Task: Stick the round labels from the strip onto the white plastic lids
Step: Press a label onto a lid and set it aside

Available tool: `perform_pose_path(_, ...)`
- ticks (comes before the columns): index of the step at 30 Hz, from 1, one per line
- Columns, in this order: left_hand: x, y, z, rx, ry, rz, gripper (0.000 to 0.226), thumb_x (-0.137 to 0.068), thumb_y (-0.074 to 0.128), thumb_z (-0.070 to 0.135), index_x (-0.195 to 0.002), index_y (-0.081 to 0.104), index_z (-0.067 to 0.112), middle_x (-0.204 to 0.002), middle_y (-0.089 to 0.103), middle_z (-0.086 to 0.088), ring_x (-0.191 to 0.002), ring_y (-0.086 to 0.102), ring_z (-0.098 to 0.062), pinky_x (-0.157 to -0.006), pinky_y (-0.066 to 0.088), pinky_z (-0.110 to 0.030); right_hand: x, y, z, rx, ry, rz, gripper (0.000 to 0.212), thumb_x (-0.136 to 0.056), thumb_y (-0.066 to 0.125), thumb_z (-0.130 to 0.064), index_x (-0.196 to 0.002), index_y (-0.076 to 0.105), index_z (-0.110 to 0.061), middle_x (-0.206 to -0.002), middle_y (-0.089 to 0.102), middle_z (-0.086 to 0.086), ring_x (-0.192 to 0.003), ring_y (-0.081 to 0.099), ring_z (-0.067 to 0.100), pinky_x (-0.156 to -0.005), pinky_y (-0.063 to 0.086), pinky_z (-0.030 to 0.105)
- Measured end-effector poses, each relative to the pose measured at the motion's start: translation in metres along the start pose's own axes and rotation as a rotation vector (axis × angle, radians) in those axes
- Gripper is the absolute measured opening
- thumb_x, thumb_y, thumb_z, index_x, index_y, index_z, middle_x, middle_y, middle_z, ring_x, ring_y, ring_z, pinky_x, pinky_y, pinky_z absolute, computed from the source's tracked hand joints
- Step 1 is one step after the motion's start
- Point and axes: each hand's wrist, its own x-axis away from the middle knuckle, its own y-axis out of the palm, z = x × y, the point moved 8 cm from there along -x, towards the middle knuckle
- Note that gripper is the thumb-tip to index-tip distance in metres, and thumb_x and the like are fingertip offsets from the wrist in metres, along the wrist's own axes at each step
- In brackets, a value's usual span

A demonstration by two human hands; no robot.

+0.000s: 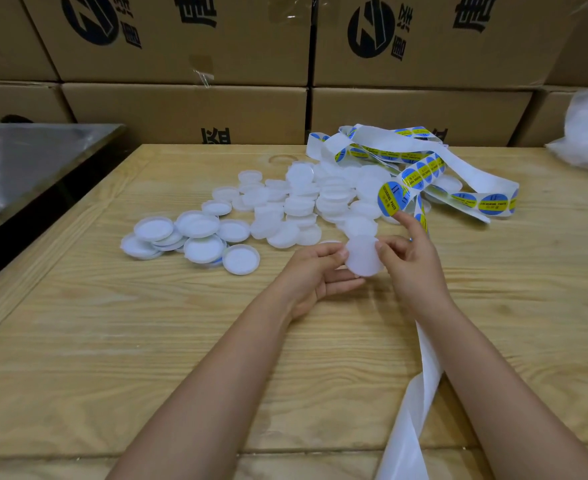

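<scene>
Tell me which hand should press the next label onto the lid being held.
Right. The right hand carries a round label on its raised forefinger tip, close to the lid. The left hand pinches the lid's left edge to steady it, so it is busy.

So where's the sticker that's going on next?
Head view, right of centre: the sticker is on the right hand's raised fingertip, just above the lid the left hand holds.

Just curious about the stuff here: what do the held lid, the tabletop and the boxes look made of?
The lid: probably matt white plastic, slightly translucent. The tabletop: pale wood, grain lines visible, finish dull. The boxes: brown cardboard, printed, tape on seams.
</scene>
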Motion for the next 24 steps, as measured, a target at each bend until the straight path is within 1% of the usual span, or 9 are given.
perform_pose_path(3,0.0,-0.002,0.0,0.035,0.0,0.021,0.03,-0.095,0.048,0.003,-0.122,0.05,-0.009,-0.101,0.065,-0.016,-0.079,0.071,-0.019,-0.072,0.059,-0.032,0.0,-0.004,-0.004,-0.003,-0.009,0.072,0.036,-0.093,0.056,-0.012,-0.127,0.047,-0.02,-0.097,0.064,-0.007,-0.081,0.057,0.005,-0.072,0.045,0.018)
perform_pose_path(4,-0.001,-0.004,0.0,0.049,0.005,0.033,0.029,-0.095,0.048,0.003,-0.121,0.051,-0.008,-0.101,0.066,-0.016,-0.08,0.07,-0.019,-0.072,0.059,-0.032,0.0,-0.009,-0.005,-0.033,-0.004,0.124,0.028,-0.093,0.057,-0.016,-0.12,0.052,-0.019,-0.096,0.062,-0.009,-0.079,0.056,0.005,-0.069,0.045,0.019)
perform_pose_path(7,-0.002,-0.007,0.002,0.065,0.027,0.051,0.021,-0.095,0.047,0.002,-0.113,0.055,-0.004,-0.1,0.067,-0.015,-0.081,0.07,-0.019,-0.075,0.059,-0.033,-0.002,-0.022,-0.003,-0.16,0.064,0.222,0.007,-0.091,0.06,-0.021,-0.093,0.063,-0.014,-0.082,0.06,-0.007,-0.071,0.053,0.007,-0.055,0.045,0.013)
perform_pose_path(8,-0.003,-0.007,0.002,0.065,0.032,0.053,0.019,-0.095,0.046,0.002,-0.111,0.056,-0.003,-0.1,0.067,-0.015,-0.081,0.07,-0.019,-0.075,0.059,-0.033,-0.002,-0.022,-0.001,-0.18,0.089,0.209,0.008,-0.091,0.06,-0.021,-0.085,0.063,-0.015,-0.081,0.06,-0.006,-0.072,0.054,0.007,-0.054,0.045,0.013)
perform_pose_path(10,-0.003,-0.007,0.002,0.07,0.037,0.054,0.018,-0.095,0.046,0.002,-0.11,0.056,-0.003,-0.099,0.067,-0.015,-0.081,0.07,-0.018,-0.074,0.059,-0.032,-0.003,-0.017,0.002,-0.177,0.134,0.138,0.014,-0.09,0.061,-0.02,-0.077,0.062,-0.018,-0.081,0.062,-0.003,-0.075,0.056,0.006,-0.056,0.047,0.016)
perform_pose_path(13,-0.003,-0.008,0.002,0.081,0.039,0.054,0.017,-0.095,0.046,0.001,-0.106,0.058,-0.003,-0.093,0.07,-0.013,-0.079,0.071,-0.017,-0.072,0.059,-0.028,-0.002,-0.006,0.007,-0.123,0.189,0.029,0.017,-0.089,0.062,-0.018,-0.072,0.063,-0.018,-0.086,0.066,-0.004,-0.083,0.06,0.009,-0.061,0.046,0.022)
perform_pose_path(16,-0.002,-0.008,0.003,0.074,0.037,0.047,0.021,-0.095,0.045,0.002,-0.112,0.056,-0.005,-0.095,0.069,-0.013,-0.081,0.071,-0.016,-0.074,0.058,-0.028,0.0,-0.001,0.01,-0.077,0.211,-0.008,0.017,-0.087,0.064,-0.019,-0.07,0.065,-0.018,-0.09,0.069,-0.003,-0.09,0.062,0.015,-0.064,0.045,0.023)
perform_pose_path(19,-0.002,-0.007,0.003,0.08,0.036,0.049,0.027,-0.096,0.045,0.002,-0.119,0.053,-0.009,-0.099,0.067,-0.016,-0.081,0.071,-0.017,-0.075,0.058,-0.028,0.002,0.002,0.011,-0.057,0.23,-0.017,0.02,-0.087,0.065,-0.02,-0.068,0.066,-0.02,-0.085,0.07,-0.002,-0.086,0.062,0.014,-0.065,0.045,0.023)
perform_pose_path(24,-0.001,-0.007,0.002,0.099,0.034,0.037,0.025,-0.095,0.046,0.002,-0.116,0.054,-0.009,-0.098,0.069,-0.017,-0.083,0.071,-0.02,-0.072,0.059,-0.028,0.005,0.002,0.01,-0.037,0.241,-0.024,0.022,-0.086,0.066,-0.02,-0.064,0.064,-0.016,-0.08,0.063,0.009,-0.076,0.052,0.016,-0.07,0.044,0.029)
